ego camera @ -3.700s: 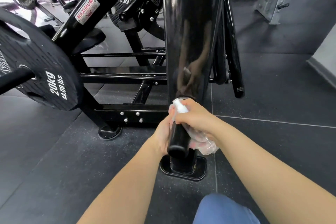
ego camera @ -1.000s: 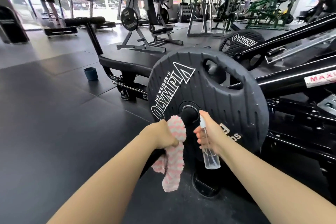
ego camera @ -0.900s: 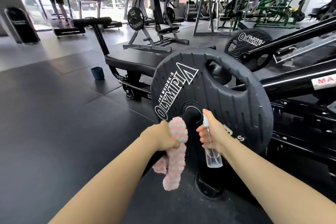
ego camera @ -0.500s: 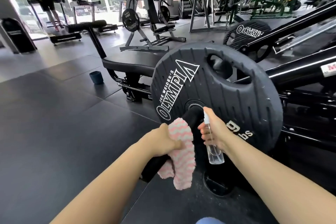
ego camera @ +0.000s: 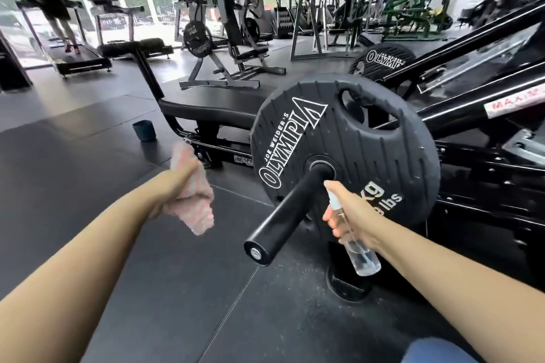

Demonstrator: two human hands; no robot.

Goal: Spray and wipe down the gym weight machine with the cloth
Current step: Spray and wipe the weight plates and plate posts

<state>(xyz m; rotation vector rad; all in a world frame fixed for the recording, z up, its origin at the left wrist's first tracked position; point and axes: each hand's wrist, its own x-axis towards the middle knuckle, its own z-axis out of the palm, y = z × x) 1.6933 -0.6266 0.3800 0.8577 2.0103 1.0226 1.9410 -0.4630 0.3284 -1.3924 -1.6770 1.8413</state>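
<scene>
A black weight machine fills the right half of the view. Its Olympia weight plate (ego camera: 348, 153) sits on a black sleeve bar (ego camera: 287, 215) that juts toward me. My left hand (ego camera: 174, 186) grips a pink-and-white cloth (ego camera: 193, 200), held well left of the bar and off the machine. My right hand (ego camera: 346, 215) holds a clear spray bottle (ego camera: 354, 239) just right of the bar, with its white nozzle up near the plate's hub. The bottle's lower end hangs below my hand.
The machine's padded bench (ego camera: 212, 103) stretches left behind the plate, with a small dark cup (ego camera: 144, 130) on the floor beside it. A round machine foot (ego camera: 348, 286) stands under the bar. Other machines and a treadmill (ego camera: 79, 59) with a person on it are far back.
My left hand has pulled the cloth off the sleeve bar and moved it left, baring the whole bar. My right hand with the bottle stays beside the bar.
</scene>
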